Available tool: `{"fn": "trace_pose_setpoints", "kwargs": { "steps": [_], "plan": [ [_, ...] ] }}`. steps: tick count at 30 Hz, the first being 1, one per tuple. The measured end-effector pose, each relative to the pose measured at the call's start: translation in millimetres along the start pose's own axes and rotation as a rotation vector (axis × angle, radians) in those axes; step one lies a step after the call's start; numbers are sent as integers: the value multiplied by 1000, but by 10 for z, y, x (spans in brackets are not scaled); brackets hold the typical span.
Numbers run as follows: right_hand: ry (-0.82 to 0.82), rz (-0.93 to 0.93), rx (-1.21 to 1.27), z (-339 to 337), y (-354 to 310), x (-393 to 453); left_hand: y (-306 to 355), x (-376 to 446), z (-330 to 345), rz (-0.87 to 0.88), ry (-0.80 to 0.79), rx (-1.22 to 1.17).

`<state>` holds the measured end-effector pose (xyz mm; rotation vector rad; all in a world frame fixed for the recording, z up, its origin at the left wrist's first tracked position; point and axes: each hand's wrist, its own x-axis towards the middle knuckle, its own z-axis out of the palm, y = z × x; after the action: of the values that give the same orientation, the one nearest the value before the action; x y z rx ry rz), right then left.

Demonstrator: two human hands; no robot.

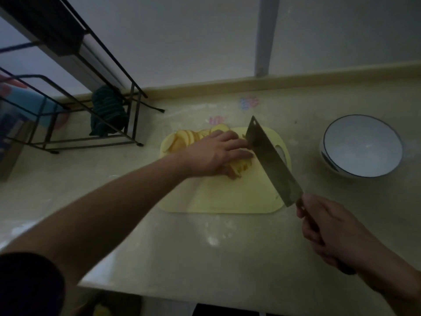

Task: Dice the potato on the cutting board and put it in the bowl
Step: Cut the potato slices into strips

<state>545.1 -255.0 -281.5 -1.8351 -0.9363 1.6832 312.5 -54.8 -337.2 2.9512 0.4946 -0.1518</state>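
Dark handle gripped in the right hand (330,233), cleaver (271,160) angled over the yellow cutting board (227,197). Left hand (216,153) presses flat on pale potato slices (186,137), some seemingly cut into strips. Farther right, the white bowl (362,144) looks empty.

A dark sleeve (27,283) covers the left upper arm; forearms bare.

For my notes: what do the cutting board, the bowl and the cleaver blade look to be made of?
Cutting board: likely plastic, pale yellow and matte, with rounded corners and a moulded handle hole. Bowl: probably glazed ceramic, glossy white with a dark rim line. Cleaver blade: metal, dull grey with a hanging hole at its far corner; dim light hides the finish.
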Motion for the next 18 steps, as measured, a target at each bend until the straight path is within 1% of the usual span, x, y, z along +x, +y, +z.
{"fn": "trace_pose_setpoints", "kwargs": {
  "steps": [1,2,4,6,8,11,14,18],
  "plan": [
    [-1,-4,-16,-5,-19,12,-48,59,-30,54,-57,22],
    [-1,-12,-28,-4,-37,23,-77,106,-40,113,-80,40],
    [-3,-27,-47,-5,-49,47,-95,156,-2,210,-81,70],
    [-9,-21,-61,4,-55,67,-71,153,49,235,-54,69],
    [-16,-13,-68,20,-62,81,-47,105,94,217,9,62],
    [-9,-36,-86,56,-65,98,-8,-27,211,137,162,58],
    [3,-89,-138,103,-61,125,127,-166,370,-20,256,27],
    [41,-141,-224,120,-8,144,382,-199,445,-296,309,-206]
  ]
}}
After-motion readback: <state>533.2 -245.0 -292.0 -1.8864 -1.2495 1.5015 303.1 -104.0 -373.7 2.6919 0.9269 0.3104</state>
